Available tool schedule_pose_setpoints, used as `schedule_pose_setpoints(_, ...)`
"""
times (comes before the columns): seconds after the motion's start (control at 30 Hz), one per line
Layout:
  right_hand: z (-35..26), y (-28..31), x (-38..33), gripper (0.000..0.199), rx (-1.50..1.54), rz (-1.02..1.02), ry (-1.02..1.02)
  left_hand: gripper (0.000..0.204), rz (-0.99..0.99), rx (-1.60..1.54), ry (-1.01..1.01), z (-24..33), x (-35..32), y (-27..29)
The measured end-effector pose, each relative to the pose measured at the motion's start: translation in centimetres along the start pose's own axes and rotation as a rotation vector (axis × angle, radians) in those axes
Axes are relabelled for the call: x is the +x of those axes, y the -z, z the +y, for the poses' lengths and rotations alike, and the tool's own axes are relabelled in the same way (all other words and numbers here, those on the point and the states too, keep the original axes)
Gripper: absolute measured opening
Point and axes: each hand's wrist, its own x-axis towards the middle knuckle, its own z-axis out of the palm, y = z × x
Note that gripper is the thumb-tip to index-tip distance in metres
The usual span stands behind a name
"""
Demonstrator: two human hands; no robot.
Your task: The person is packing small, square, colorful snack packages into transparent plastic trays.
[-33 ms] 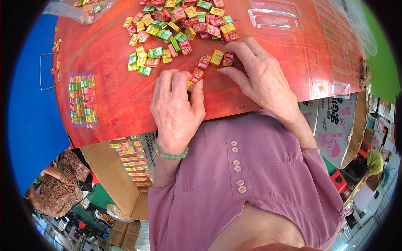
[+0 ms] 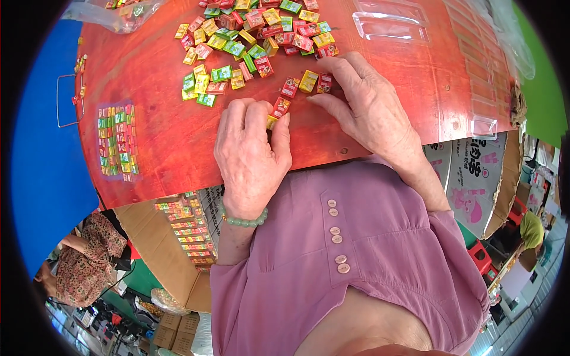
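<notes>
My left hand (image 2: 249, 151), wearing a green bead bracelet, has its thumb and fingers closed on a small red box (image 2: 280, 107) and a small yellow box (image 2: 272, 122) that the fingers partly cover. Beyond its fingertips a second red box (image 2: 290, 88) lies on the red table (image 2: 160, 83). My right hand (image 2: 371, 101) is curved over the tabletop, thumb and forefinger apart. Between and just left of those fingertips are another red box (image 2: 324, 83) and a yellow box (image 2: 308, 81). A loose heap of small green, yellow, red and pink boxes (image 2: 249, 44) spreads beyond my hands.
At the left lies a flat block of boxes in rows (image 2: 117, 142). Clear plastic trays (image 2: 392, 26) lie at the far right, a bag (image 2: 127, 18) at the far left. Below the table edge stand cardboard cartons (image 2: 151, 243) (image 2: 475, 184). A person (image 2: 89, 258) is at lower left.
</notes>
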Motion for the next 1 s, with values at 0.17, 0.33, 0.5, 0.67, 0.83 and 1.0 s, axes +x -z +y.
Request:
schedule_pose_setpoints(0.17, 0.0, -1.2, 0.8, 0.035, -0.012, 0.052, 0.068, 0.024, 0.005, 0.009, -0.017, 0.0, 0.2, 0.0)
schedule_pose_setpoints(0.33, 0.5, -1.1, 1.4, 0.035, 0.046, -0.072, 0.123, 0.025, 0.000, 0.034, 0.014, -0.1, 0.4, 0.2)
schedule_pose_setpoints(0.5, -0.1, -0.7, 1.6, 0.038, 0.050, -0.119, 0.094, 0.026, -0.030, 0.035, 0.007, -0.1, 0.7, 0.2)
schedule_pose_setpoints(0.67, -0.4, -1.4, 1.8, 0.041, 0.018, -0.072, 0.085, 0.027, -0.042, -0.011, -0.018, -0.1, 0.8, 0.1)
schedule_pose_setpoints(0.83, 0.1, -1.1, 2.0, 0.036, 0.049, -0.109, 0.075, 0.027, -0.078, -0.048, -0.003, -0.3, 0.7, 0.4)
schedule_pose_setpoints(1.0, -0.4, -1.1, 2.1, 0.036, 0.021, -0.085, 0.081, 0.025, -0.039, -0.057, 0.023, -0.5, 0.5, 0.3)
